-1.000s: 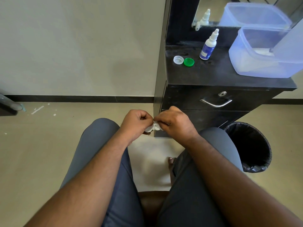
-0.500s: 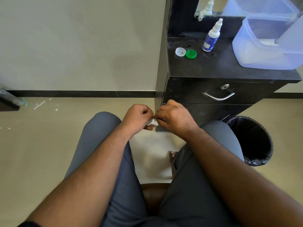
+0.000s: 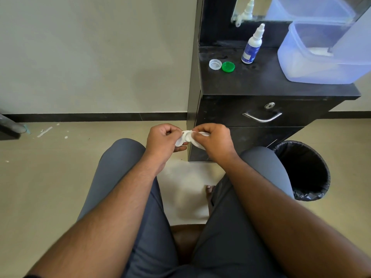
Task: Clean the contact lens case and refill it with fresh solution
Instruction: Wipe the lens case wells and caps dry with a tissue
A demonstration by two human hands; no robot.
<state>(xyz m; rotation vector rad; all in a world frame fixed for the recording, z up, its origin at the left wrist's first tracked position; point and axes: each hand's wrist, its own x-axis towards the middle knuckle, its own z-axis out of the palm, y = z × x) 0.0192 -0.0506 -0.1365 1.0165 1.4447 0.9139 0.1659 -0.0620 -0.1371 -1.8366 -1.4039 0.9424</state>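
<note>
White lens case (image 3: 184, 138) pinched between left hand (image 3: 162, 140) and right hand (image 3: 215, 141).

The hands (image 3: 190, 141) meet at centre above the knees, the case (image 3: 183, 138) between them. The cabinet (image 3: 261, 87) stands at 1 o'clock against the wall. On its top, two caps (image 3: 221, 65) lie side by side at the left, the bottle (image 3: 251, 47) behind them to the right, the tub (image 3: 321, 63) farther right. The bin (image 3: 303, 169) sits on the floor at 3 o'clock, below the cabinet.
</note>
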